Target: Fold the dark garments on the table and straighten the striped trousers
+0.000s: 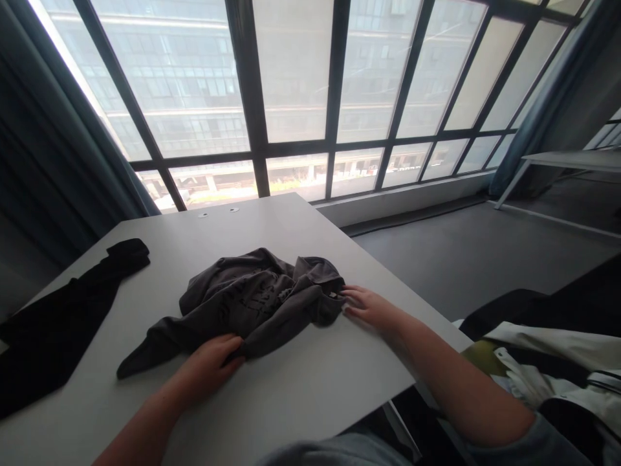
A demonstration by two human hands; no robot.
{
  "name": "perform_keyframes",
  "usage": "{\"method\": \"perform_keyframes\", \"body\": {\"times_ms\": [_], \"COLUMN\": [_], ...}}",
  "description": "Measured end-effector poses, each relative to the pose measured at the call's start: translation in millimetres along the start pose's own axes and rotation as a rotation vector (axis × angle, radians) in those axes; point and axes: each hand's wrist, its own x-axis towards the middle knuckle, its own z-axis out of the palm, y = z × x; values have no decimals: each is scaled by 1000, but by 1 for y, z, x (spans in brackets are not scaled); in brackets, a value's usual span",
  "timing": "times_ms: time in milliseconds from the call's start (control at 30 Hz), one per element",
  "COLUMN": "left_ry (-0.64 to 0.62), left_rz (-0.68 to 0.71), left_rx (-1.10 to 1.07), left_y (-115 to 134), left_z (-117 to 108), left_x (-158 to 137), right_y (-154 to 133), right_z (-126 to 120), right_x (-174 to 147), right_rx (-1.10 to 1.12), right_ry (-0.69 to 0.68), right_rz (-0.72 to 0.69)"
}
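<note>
Shirt (262, 298), grey, crumpled, is lying on the worktop (291, 408); left hand (211, 362) is pinching its near edge, right hand (371, 307) is touching its right end, grip unclear, both seemingly steadying it

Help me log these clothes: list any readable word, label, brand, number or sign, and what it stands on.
No text is legible.
Dark lettering on the grey garment: too creased and blurred to read.
Pale patch, possibly a label: too small to read.
</note>
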Motion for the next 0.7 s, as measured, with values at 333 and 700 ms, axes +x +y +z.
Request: {"method": "perform_keyframes", "body": {"times_ms": [333, 700], "left_ry": [245, 296], "left_rz": [194, 337], "left_rx": [-48, -92], "left_y": [17, 39], "left_z": [18, 0], "left_x": [-3, -14], "right_y": [-98, -100], "right_z": [82, 78], "right_x": [-23, -18], "right_rx": [-73, 128], "right_ry": [99, 170], "right_rz": [40, 68]}}
